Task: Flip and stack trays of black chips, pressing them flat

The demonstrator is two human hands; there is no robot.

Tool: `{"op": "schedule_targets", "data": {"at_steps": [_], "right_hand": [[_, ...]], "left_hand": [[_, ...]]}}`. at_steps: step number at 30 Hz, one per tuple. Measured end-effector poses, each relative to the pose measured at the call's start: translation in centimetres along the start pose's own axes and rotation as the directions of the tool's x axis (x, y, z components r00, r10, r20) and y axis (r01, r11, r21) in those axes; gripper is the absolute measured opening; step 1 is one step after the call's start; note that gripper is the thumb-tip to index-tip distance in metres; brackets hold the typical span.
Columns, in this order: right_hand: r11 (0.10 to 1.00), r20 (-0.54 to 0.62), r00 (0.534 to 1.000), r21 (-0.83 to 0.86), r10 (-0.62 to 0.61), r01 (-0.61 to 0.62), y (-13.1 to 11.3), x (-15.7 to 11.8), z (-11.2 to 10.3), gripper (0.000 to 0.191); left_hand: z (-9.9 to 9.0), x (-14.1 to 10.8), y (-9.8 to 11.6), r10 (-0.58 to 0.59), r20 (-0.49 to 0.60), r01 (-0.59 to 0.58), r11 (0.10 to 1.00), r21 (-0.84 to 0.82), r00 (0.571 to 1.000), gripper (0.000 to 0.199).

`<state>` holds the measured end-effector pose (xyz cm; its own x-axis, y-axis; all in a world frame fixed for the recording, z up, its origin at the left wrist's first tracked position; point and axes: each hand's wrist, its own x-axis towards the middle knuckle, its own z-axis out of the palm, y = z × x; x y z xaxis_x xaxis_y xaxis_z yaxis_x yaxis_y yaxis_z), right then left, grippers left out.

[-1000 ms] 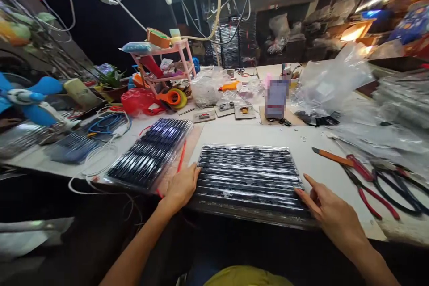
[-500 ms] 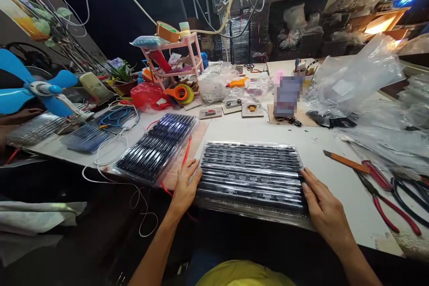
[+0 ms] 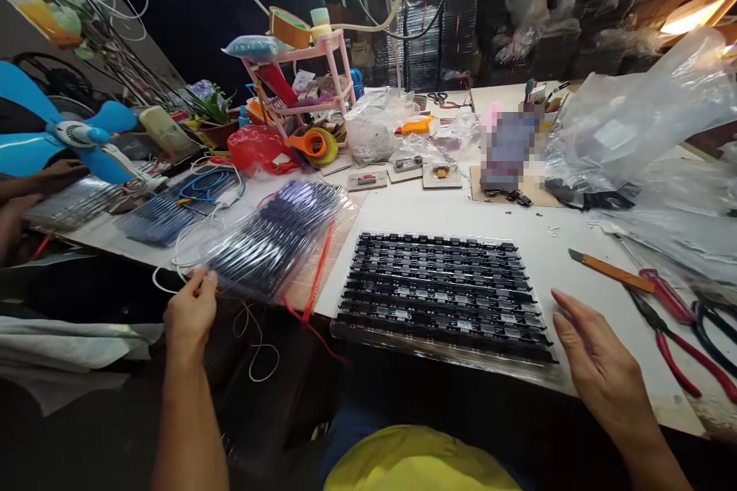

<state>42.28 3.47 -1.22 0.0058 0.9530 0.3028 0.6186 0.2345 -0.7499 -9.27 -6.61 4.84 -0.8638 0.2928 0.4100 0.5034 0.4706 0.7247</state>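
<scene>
In front of me lies a clear plastic tray of black parts [image 3: 443, 295], set in rows with small pin-like contacts showing. A second, clear ribbed plastic tray [image 3: 276, 238] lies tilted over the stack to the left. My left hand [image 3: 193, 307] pinches the near left corner of that clear tray, thumb against fingers. Dark contents show through it. My right hand [image 3: 599, 360] is beside the right edge of the tray of black parts, apart from it, with fingers stretched out and nothing held.
A knife [image 3: 610, 270], a red-handled screwdriver [image 3: 665, 295] and red-handled pliers [image 3: 679, 353] lie at right. Plastic bags [image 3: 645, 123] fill the back right. A pink rack [image 3: 339, 77], red ribbon [image 3: 318, 268] and blue fan [image 3: 74, 130] stand left. Another person's hand [image 3: 23, 207] is far left.
My left hand has carried the clear ribbed tray from atop the black parts leftward onto the other stack. The black parts are now uncovered. My right hand has let go and moved slightly right.
</scene>
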Motion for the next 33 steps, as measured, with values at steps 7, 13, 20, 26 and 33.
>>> {"op": "schedule_targets", "data": {"at_steps": [7,13,20,26,33], "right_hand": [[0.998,0.003,0.999,-0.047,-0.032,0.032,0.4,-0.2,0.6,0.047],[0.996,-0.002,0.997,-0.055,-0.074,0.074,1.0,-0.7,0.3,0.041],[0.993,-0.011,0.993,-0.020,-0.119,0.119,0.8,-0.5,0.7,0.035],[0.994,0.008,0.995,0.047,-0.103,0.102,0.4,0.0,0.4,0.030],[0.986,0.103,0.982,0.063,-0.159,0.153,-1.8,2.9,-0.6,0.033]], "left_hand": [[4.3,-6.6,7.2,0.592,0.284,-0.610,0.792,-0.030,0.754,0.031],[10.8,-10.3,11.4,0.639,0.608,-0.768,0.636,-0.074,0.471,0.032],[12.2,-9.8,11.3,0.626,0.647,-0.773,0.629,-0.088,0.435,0.041],[13.2,-8.9,10.9,0.587,0.723,-0.721,0.669,-0.181,0.364,0.064],[10.0,-9.6,10.7,0.541,0.684,-0.510,0.814,-0.279,0.490,0.066]]}}
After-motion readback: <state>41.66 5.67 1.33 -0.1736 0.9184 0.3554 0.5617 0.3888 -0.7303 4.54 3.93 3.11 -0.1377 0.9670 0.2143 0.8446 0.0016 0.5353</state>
